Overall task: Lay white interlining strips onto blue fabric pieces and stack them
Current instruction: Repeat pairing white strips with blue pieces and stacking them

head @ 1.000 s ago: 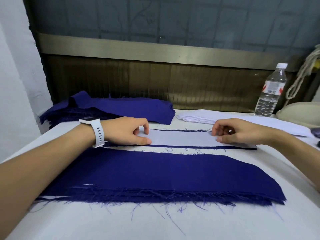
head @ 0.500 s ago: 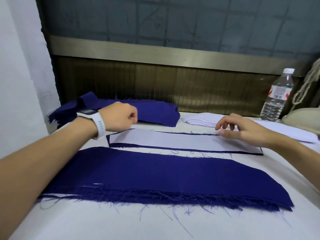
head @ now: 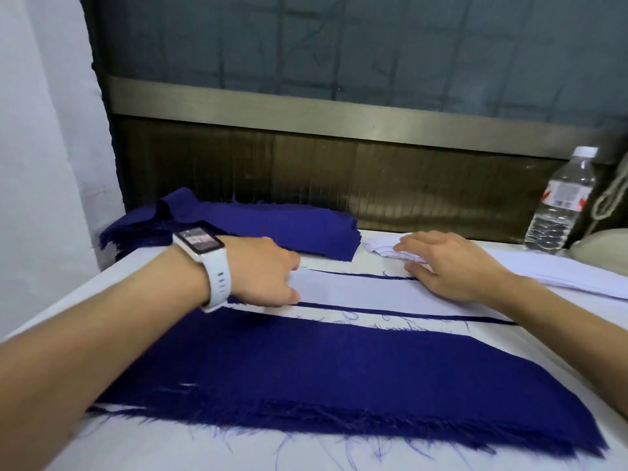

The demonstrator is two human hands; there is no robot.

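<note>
A white interlining strip [head: 356, 290] lies on a narrow blue fabric piece [head: 424, 315] in the middle of the table; only thin blue edges show around it. My left hand [head: 261, 273], with a white watch on the wrist, rests knuckles-up on the strip's left end, thumb along the near edge; its fingers are hidden beneath it. My right hand [head: 452, 266] lies with fingers spread on the left end of the stack of white strips [head: 577, 273]. A pile of blue pieces [head: 272, 226] sits at the back left. A wide blue stack [head: 306, 375] with frayed edges lies nearest me.
A water bottle [head: 560, 205] stands at the back right beside a beige object [head: 608, 246]. A brown panel and a dark window close off the back, a white wall the left. The white table [head: 136, 447] shows along the front edge.
My left hand came down from the blue pile onto the strip's left end. My right hand left the strip and moved back onto the white stack. The view has tilted slightly.
</note>
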